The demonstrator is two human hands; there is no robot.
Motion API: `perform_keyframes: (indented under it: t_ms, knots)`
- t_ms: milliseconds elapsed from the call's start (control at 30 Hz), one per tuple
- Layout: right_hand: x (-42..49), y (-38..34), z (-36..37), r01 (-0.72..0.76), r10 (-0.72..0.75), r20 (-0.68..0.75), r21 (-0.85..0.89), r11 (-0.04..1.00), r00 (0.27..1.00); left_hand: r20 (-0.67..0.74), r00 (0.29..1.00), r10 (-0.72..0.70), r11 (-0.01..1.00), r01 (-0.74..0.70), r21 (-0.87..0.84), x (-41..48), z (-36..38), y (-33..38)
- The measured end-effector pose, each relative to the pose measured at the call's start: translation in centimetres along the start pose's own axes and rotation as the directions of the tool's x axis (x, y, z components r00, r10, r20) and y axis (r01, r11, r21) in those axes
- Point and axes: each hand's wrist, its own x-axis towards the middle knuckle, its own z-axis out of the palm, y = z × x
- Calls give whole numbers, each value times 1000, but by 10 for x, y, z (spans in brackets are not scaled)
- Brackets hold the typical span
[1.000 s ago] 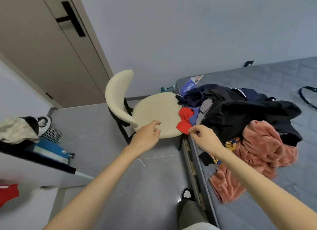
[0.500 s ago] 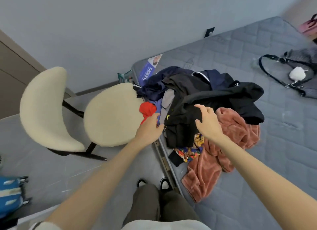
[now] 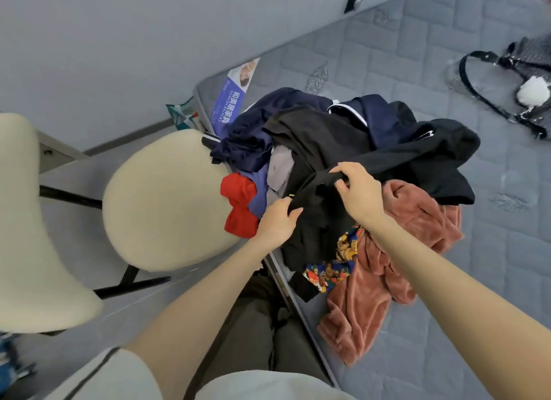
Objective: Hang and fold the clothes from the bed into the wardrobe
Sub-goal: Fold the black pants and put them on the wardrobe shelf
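Gripping the black garment atop the pile with fingers of both the left hand and right hand pinching it, she probably must lift it free next.

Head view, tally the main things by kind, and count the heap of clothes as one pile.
Hands: 2, left hand and right hand, both gripping the pile's black garment
Clothes pile: 1
Chair: 1
Handbag: 1
Mattress: 1
Total: 6
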Motion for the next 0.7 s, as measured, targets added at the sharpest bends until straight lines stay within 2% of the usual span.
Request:
perform_keyframes:
  t_ms: [67,200,433,533,700]
  knots:
    - [11,-8,0,-3,7,-38,106,994,999,-19,1000,0,992,-2,-127,-3,-20,0]
    - [33,-42,-11,92,-81,-68,187,978,994,-147,988,-41,951,-7,-309,-17,-70,4]
    - [52,-118,-41,239,-216,-107,311,920,971,-357,934,7,938,-130,-322,-42,-143,14]
    - [45,-154,-59,300,-268,-137,357,885,954,-459,888,28,926,-196,-322,-62,-168,23]
    - [14,-205,-90,481,-448,-182,423,768,875,-573,819,29,919,-247,-306,-112,-201,24]
